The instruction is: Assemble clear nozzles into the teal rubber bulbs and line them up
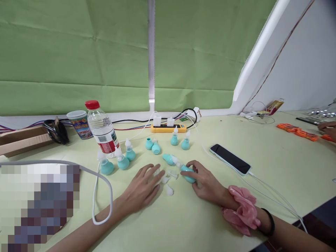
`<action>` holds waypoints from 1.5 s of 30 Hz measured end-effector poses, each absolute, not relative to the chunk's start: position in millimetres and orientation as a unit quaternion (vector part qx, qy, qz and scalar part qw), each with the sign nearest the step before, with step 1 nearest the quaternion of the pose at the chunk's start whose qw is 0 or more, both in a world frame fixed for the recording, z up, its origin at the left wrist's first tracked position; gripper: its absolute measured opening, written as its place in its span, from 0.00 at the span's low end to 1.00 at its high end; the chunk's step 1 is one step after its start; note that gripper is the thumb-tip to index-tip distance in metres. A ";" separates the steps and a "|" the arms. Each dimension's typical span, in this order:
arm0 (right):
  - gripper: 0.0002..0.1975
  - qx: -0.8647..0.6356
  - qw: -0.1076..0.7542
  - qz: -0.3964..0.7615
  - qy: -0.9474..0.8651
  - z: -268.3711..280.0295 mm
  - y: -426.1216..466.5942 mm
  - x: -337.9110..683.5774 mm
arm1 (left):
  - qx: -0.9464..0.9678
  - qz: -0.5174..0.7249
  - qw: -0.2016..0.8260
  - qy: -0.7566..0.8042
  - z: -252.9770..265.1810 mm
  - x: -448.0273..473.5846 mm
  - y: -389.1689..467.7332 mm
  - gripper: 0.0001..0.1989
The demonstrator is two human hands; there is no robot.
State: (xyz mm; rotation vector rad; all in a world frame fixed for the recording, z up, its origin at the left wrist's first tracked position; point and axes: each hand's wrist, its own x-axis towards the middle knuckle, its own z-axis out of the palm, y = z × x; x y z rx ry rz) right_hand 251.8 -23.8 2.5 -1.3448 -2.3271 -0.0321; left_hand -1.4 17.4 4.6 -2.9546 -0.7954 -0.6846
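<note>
My right hand [203,178] has its fingers wrapped round a teal squeeze bulb [188,174] lying on the table. My left hand [144,183] rests with fingers spread beside small clear plastic parts. Near its fingertips lie a clear tube [172,174] and a translucent teardrop-shaped tip [169,190]. Another teal bulb [168,159] with a white nozzle lies on its side just beyond. Several bulbs with clear nozzles stand upright at the left, among them one bulb [106,167] by the bottle. A bulb without a nozzle [149,143] stands farther back.
A red-capped water bottle [102,131] and a paper cup [80,124] stand back left. Behind the bulbs is a yellow power strip [168,128] with chargers. A phone [230,159] with a cable lies at right. Another person's hand [328,129] is at the far right edge.
</note>
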 end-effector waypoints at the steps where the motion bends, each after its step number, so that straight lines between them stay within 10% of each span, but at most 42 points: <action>1: 0.26 -0.501 0.229 -0.017 -0.834 1.9 -21.5 253.6 | -0.952 -0.200 0.011 -0.233 5.5 0.4 15.6 0.20; 45: 0.16 -0.593 0.108 -0.020 -0.798 36.4 89.2 143.7 | -0.924 -0.217 -0.008 -0.314 3.7 7.3 4.9 0.16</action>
